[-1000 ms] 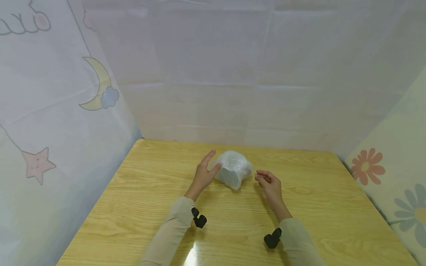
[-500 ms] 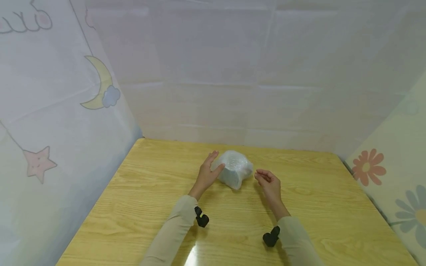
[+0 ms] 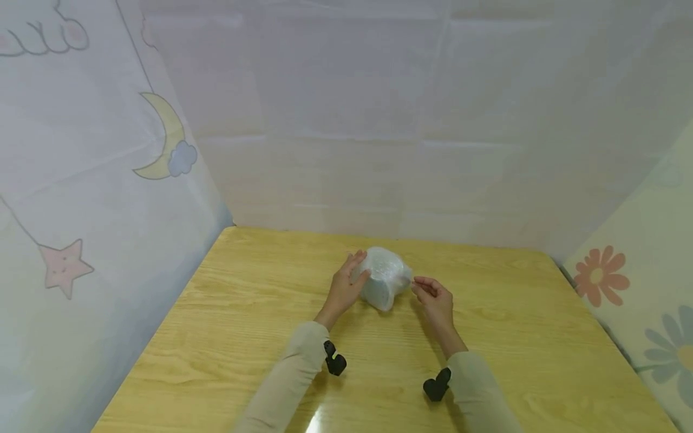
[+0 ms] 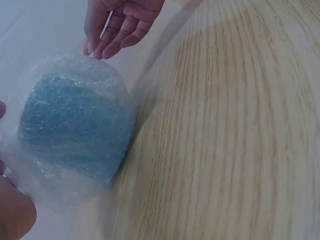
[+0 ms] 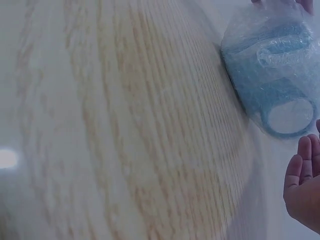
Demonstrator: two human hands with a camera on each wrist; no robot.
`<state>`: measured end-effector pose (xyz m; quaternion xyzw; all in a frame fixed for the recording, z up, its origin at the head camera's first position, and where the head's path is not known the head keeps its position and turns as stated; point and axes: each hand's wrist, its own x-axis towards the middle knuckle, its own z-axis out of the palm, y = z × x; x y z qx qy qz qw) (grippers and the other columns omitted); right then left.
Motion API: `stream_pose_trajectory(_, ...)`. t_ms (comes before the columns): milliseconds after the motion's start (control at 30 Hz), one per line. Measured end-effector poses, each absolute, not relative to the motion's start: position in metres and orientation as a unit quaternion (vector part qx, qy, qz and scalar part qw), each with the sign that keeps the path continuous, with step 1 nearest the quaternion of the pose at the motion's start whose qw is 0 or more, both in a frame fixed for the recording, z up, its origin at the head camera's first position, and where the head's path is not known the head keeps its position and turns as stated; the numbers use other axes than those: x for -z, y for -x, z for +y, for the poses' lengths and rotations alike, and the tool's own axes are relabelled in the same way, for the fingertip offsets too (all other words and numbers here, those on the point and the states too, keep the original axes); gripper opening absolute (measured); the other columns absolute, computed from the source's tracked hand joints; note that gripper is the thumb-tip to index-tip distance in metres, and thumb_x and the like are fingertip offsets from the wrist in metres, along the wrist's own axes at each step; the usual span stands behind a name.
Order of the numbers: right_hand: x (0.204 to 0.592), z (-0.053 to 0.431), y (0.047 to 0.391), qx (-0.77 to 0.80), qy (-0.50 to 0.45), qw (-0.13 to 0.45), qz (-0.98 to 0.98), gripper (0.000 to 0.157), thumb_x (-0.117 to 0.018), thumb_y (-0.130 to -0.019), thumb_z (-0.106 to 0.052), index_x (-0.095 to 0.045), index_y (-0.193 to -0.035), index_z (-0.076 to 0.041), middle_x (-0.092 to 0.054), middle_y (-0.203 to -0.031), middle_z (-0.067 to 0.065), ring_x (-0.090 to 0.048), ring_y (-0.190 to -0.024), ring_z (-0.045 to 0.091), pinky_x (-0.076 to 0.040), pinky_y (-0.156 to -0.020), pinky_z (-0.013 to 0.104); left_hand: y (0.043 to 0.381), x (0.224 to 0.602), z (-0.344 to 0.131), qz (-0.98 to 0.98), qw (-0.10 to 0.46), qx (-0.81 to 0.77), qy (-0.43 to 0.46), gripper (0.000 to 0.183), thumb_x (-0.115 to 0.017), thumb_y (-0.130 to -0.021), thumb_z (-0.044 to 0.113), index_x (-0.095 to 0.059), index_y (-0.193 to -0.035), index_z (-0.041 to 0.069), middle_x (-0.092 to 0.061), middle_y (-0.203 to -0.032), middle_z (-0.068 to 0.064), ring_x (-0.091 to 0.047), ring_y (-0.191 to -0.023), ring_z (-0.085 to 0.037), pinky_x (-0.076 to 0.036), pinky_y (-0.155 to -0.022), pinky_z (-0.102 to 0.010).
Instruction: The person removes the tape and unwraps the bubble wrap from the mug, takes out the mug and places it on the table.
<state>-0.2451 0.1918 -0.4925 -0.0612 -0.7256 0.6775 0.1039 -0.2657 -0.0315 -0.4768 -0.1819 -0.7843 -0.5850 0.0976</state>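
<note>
A bubble-wrapped bundle [image 3: 381,273] lies on the wooden table, with a blue item [image 5: 272,70] inside that shows a round rim and a looped part, like a mug. My left hand [image 3: 343,288] rests against the bundle's left side, thumb and fingers spread and fairly straight. At the right edge of the bubble wrap [image 4: 95,75], my right hand [image 3: 435,300] brings thumb and index finger together. It seems to pinch a small edge of the wrap; the exact bit between the fingertips is too small to make out.
The light wooden table [image 3: 514,337] has a pale fabric backdrop [image 3: 335,120] close behind its far edge. More printed backdrop [image 3: 108,138] rises on the left and right. Small black cameras [image 3: 334,359] sit on both wrists.
My left hand has moved right, up against the bundle. My right hand has shifted slightly left to the wrap's edge. The bundle has turned slightly.
</note>
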Motion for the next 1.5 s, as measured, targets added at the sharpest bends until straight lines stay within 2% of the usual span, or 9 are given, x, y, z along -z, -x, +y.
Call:
stream_pose_trajectory(133,0.494,0.191,0.245,-0.674,0.064,0.105,-0.728,0.031,-0.07,-0.091,-0.011,-0.062,-0.116,0.006,-0.065,-0.108,0.013,-0.061,-0.087,0.009,-0.053,-0.08,0.026,0.265,0.478,-0.029,-0.792,0.101,0.575,0.18,0.05,-0.055,-0.101,0.025,-0.044,-0.146,0.007,-0.034,-0.153,-0.007,-0.018,-0.144,-0.024,-0.026,-0.112,-0.042)
stream_pose_trajectory(267,0.493,0.19,0.246,-0.678,0.067,0.102,-0.725,0.03,-0.07,-0.09,-0.01,-0.063,-0.115,0.006,-0.064,-0.11,0.017,-0.06,-0.085,0.008,-0.053,-0.08,0.026,0.265,0.478,-0.028,-0.791,0.114,0.572,0.187,0.05,-0.055,-0.1,0.023,-0.044,-0.145,0.004,-0.034,-0.153,-0.009,-0.022,-0.143,-0.027,-0.029,-0.11,-0.043)
stream_pose_trajectory(400,0.492,0.19,0.247,-0.688,0.074,0.092,-0.716,0.028,-0.069,-0.09,-0.006,-0.063,-0.114,0.007,-0.063,-0.111,0.021,-0.06,-0.083,0.008,-0.052,-0.075,0.022,0.264,0.48,-0.027,-0.795,0.111,0.567,0.187,0.05,-0.056,-0.1,0.021,-0.043,-0.146,0.005,-0.032,-0.153,-0.007,-0.022,-0.143,-0.026,-0.027,-0.111,-0.041)
stream_pose_trajectory(533,0.492,0.19,0.247,-0.69,0.077,0.089,-0.714,0.027,-0.069,-0.09,-0.005,-0.064,-0.113,0.008,-0.063,-0.109,0.022,-0.061,-0.082,0.009,-0.053,-0.075,0.024,0.263,0.481,-0.026,-0.796,0.11,0.565,0.187,0.05,-0.056,-0.1,0.018,-0.042,-0.146,0.005,-0.032,-0.154,-0.008,-0.024,-0.143,-0.028,-0.024,-0.113,-0.04)
stream_pose_trajectory(1000,0.499,0.186,0.254,-0.651,0.082,0.145,-0.741,0.026,-0.076,-0.085,-0.011,-0.069,-0.104,0.005,-0.069,-0.098,0.013,-0.061,-0.081,0.008,-0.05,-0.069,0.015,0.264,0.484,-0.026,-0.797,0.132,0.56,0.185,0.048,-0.058,-0.098,0.017,-0.047,-0.142,0.003,-0.038,-0.151,-0.012,-0.033,-0.139,-0.025,-0.029,-0.111,-0.04)
stream_pose_trajectory(1233,0.499,0.184,0.255,-0.656,0.087,0.14,-0.736,0.024,-0.078,-0.084,-0.01,-0.07,-0.101,0.005,-0.069,-0.091,0.006,-0.059,-0.078,0.009,-0.049,-0.064,0.016,0.264,0.485,-0.027,-0.797,0.129,0.561,0.181,0.047,-0.059,-0.098,0.017,-0.048,-0.142,0.004,-0.038,-0.151,-0.007,-0.033,-0.138,-0.023,-0.034,-0.108,-0.04)
stream_pose_trajectory(1367,0.5,0.184,0.255,-0.658,0.093,0.127,-0.736,0.025,-0.077,-0.085,-0.013,-0.069,-0.101,0.004,-0.067,-0.088,0.0,-0.058,-0.078,0.01,-0.049,-0.065,0.017,0.264,0.485,-0.027,-0.797,0.138,0.558,0.186,0.047,-0.059,-0.098,0.016,-0.048,-0.141,0.002,-0.039,-0.15,-0.009,-0.034,-0.138,-0.024,-0.032,-0.109,-0.039)
stream_pose_trajectory(1500,0.502,0.186,0.256,-0.65,0.091,0.124,-0.744,0.026,-0.077,-0.085,-0.016,-0.07,-0.101,0.003,-0.067,-0.089,0.001,-0.059,-0.079,0.01,-0.049,-0.066,0.018,0.264,0.484,-0.026,-0.798,0.142,0.554,0.192,0.047,-0.06,-0.098,0.017,-0.048,-0.141,0.001,-0.04,-0.15,-0.009,-0.034,-0.138,-0.022,-0.03,-0.11,-0.037)
